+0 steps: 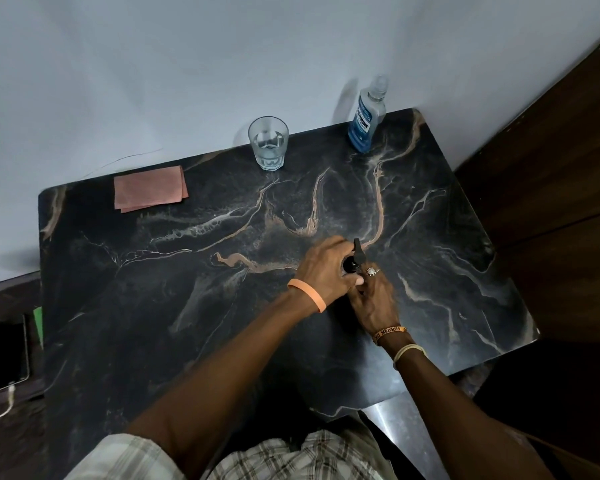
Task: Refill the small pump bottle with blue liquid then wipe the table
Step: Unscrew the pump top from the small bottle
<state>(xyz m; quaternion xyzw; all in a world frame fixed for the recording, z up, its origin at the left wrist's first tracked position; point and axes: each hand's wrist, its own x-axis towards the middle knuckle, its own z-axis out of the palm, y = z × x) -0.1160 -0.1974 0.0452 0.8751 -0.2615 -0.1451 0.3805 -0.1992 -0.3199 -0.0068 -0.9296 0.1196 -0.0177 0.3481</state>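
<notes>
A small dark pump bottle (355, 259) stands on the black marble table (187, 271), right of centre. My left hand (323, 268) curls over its black pump head from the left. My right hand (373, 299) grips the bottle's body from the near side, hiding most of it. A clear bottle of blue liquid (366, 119) with a clear cap stands upright at the far right corner, well beyond both hands. A folded pink cloth (149, 188) lies flat at the far left of the table.
A drinking glass (268, 143) holding some water stands at the table's far edge by the wall. A phone (9, 351) on a charging cable lies on a lower surface to the left. Dark wooden panels rise to the right.
</notes>
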